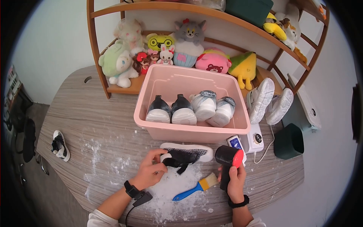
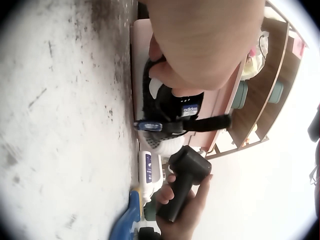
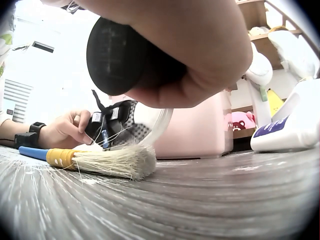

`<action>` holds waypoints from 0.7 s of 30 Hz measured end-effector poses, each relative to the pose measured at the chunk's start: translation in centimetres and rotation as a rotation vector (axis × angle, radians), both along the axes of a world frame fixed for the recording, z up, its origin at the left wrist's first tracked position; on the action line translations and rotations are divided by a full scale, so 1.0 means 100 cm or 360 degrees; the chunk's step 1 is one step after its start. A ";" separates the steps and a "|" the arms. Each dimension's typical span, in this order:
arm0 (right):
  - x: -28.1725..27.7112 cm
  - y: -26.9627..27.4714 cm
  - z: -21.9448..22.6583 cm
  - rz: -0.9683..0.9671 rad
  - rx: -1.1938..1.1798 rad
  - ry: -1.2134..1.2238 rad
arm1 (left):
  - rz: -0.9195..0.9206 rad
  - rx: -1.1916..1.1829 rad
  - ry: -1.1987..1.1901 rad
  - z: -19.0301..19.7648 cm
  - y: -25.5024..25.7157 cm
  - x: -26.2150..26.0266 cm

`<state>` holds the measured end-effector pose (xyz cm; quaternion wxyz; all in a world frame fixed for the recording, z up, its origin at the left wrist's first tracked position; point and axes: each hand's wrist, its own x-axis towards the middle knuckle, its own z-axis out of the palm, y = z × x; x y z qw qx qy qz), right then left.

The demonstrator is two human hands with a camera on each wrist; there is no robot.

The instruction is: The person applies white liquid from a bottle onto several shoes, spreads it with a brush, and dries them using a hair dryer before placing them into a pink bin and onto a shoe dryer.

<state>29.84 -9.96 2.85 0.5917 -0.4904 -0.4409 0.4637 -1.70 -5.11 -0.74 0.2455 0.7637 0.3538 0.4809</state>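
Partly hidden sneaker (image 1: 187, 154) heel gripped by left hand (image 1: 151, 171), right hand (image 1: 235, 182) clutching black handheld device (image 1: 228, 160)

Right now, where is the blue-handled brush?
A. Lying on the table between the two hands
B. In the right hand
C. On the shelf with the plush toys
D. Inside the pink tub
A. The blue-handled brush lies flat on the powder-dusted table, untouched, between the left hand, which holds the dark shoe, and the right hand, which grips the black handheld device.
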 end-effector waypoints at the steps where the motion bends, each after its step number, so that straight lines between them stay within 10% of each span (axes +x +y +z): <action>1: 0.000 -0.001 0.000 0.0030 0.0000 -0.0027 | 0.0021 0.0032 0.0049 0.001 0.000 0.000; 21: 0.012 -0.009 -0.003 0.0578 -0.0057 -0.0386 | 0.0549 -0.0454 -0.0187 -0.005 0.005 0.001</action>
